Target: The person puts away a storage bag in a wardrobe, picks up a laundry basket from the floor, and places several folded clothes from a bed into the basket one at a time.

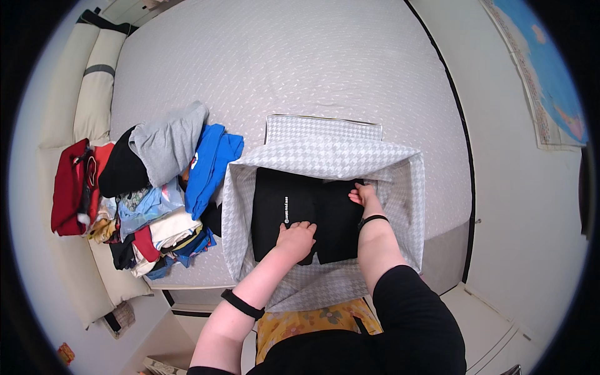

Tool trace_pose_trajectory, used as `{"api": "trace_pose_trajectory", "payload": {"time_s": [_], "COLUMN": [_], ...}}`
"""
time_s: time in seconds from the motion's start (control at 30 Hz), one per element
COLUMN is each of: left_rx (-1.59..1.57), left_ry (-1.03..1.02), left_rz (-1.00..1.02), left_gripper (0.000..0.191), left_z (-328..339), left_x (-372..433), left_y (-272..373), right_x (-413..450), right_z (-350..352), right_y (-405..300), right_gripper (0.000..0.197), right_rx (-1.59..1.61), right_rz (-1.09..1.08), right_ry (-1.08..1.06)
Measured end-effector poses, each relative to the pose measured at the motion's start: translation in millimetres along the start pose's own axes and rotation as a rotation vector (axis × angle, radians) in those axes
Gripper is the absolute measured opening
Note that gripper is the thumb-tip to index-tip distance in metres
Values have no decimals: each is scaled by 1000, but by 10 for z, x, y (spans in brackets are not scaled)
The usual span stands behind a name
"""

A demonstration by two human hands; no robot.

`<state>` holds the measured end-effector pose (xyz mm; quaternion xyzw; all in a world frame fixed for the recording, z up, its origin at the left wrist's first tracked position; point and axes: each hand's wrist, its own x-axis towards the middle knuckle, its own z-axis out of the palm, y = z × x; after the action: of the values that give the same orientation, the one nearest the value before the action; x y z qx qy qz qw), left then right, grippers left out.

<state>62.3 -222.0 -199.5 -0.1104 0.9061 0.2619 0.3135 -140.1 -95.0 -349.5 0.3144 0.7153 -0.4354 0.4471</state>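
Note:
A pair of black shorts [276,187] with a small line of white lettering lies spread inside a soft fabric storage box [417,206] in grey-and-white houndstooth. My left hand [297,241] rests palm down on the lower middle of the shorts, its fingers slightly apart. Near their upper right corner, my right hand [361,193] has curled fingers against the black cloth. Whether it pinches the edge is not clear. The box's far wall sags inward over the top edge of the shorts. Whatever lies under the shorts is hidden.
To the left, clothes are heaped, with a blue garment [211,159], a grey garment [168,145] and a dark red garment [70,187]. The box stands on a bed with a pale patterned sheet [290,61]. Cream bolsters [93,108] line the left side; a white wall [506,197] rises at right.

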Motion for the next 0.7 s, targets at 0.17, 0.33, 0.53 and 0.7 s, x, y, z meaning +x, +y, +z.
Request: {"api": "trace_pose_trajectory", "payload": {"time_s": [0.17,0.33,0.53,0.7], "left_rx": [-18,-26,-96,-356], "left_ry": [5,19,31,257], "left_rz": [-28,-35,21,220], "left_gripper": [36,36,36,29], "left_z": [84,54,5,-56], "left_x": [-28,-15,26,-85], "left_y": [30,76,101,49], "right_x": [220,121,-242,-681], "right_z": [-119,-17,279,488], "right_y": [19,58,338,258], "right_gripper": [34,51,84,62], "right_rx": [-120,207,-835,-1580], "right_rz": [53,-266,-295,-330], "right_ry": [-109,281,-10,-459]}}
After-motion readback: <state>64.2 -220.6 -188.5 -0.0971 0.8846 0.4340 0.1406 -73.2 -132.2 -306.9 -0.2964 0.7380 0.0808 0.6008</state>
